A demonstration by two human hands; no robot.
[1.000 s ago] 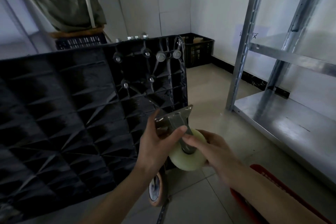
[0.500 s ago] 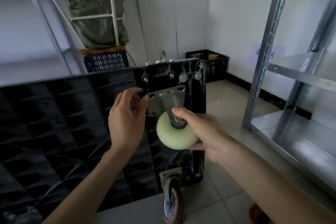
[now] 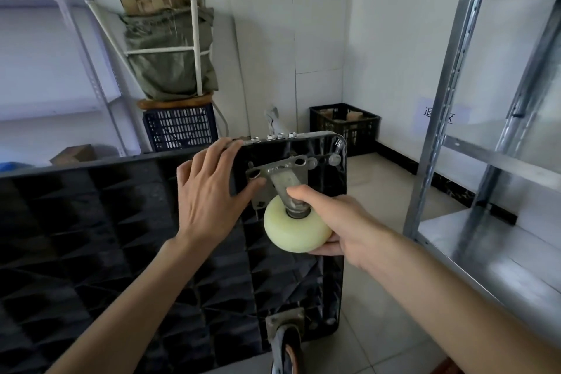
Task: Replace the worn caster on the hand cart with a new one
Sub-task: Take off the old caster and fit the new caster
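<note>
Raised since earlier: new caster (image 3: 296,223), right hand (image 3: 343,222) gripping wheel, mounting plate (image 3: 280,167) facing cart (image 3: 121,222) top corner bolts (image 3: 279,136); left hand (image 3: 209,191) flat, nearer, fingers straight.

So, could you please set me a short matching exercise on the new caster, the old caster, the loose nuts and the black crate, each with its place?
Things:
1. New caster
2. Old caster
3. Nuts
4. Black crate

Places:
A. In the room's far corner, on the floor
B. Along the cart's top edge
C. Held in the right hand
D. Mounted at the cart's lower corner

Pairs: 1-C, 2-D, 3-B, 4-A
</note>
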